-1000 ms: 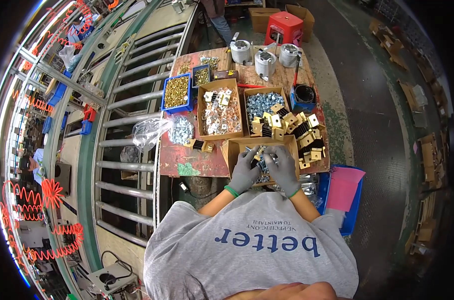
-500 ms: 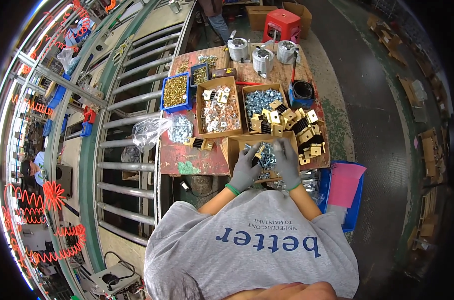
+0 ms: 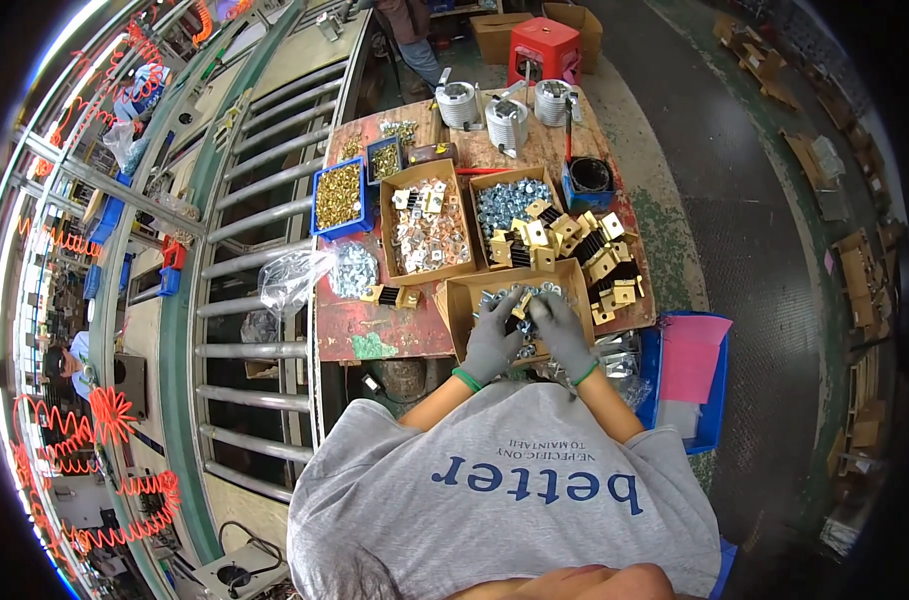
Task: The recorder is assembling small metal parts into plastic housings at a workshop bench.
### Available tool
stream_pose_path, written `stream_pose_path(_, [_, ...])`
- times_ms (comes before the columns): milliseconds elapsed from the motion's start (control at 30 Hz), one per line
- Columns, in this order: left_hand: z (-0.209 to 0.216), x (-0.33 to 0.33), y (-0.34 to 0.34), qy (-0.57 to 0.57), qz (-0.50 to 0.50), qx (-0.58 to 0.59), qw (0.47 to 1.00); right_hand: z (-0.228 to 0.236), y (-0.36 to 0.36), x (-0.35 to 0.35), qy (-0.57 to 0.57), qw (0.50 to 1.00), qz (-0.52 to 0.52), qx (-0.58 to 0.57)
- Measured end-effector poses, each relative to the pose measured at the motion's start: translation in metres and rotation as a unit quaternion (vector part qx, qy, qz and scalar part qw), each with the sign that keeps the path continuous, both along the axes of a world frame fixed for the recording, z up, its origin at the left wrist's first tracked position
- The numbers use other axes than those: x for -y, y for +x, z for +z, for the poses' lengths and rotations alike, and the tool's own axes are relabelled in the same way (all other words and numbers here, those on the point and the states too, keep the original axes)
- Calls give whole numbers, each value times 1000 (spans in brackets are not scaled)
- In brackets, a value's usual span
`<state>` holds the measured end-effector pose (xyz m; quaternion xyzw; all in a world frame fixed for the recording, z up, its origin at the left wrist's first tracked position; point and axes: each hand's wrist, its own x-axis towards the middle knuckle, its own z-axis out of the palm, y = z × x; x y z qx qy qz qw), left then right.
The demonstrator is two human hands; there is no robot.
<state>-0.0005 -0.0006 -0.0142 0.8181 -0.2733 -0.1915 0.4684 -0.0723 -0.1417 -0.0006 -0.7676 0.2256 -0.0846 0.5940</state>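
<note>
Both my hands wear grey gloves with green cuffs and meet over a cardboard box (image 3: 459, 298) of silvery bolts (image 3: 491, 297) at the table's near edge. My left hand (image 3: 493, 342) is closed on a small brass-coloured bracket with black in it (image 3: 522, 306), partly hidden by the fingers. Close beside it, my right hand (image 3: 565, 338) has its fingers bent together at the same part; their tips hide what they pinch. Just beyond the box lies a pile of similar brass-and-black brackets (image 3: 603, 262). One more brass-and-black bracket (image 3: 392, 297) rests to the left.
Behind stand a box of bluish metal fasteners (image 3: 513, 205), a box of copper and silvery square pieces (image 3: 427, 235) and a blue bin of brass fasteners (image 3: 339, 197). Three ribbed metal cylinders (image 3: 507, 122) occupy the far end. A roller conveyor (image 3: 260, 310) runs along the left.
My right hand has drawn closer to my left, its fingers now bent in at the bracket instead of reaching among the bolts. The view has shifted slightly.
</note>
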Motion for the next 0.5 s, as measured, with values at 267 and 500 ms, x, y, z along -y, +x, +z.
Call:
stream_pose_path(267, [4,-6,0,38,11,2,999,-8,7,6,241,968,-12,-68])
stream_pose_path(500, [1,-10,3,39,28,-31,998,-10,10,-4,-18,991,-51,121])
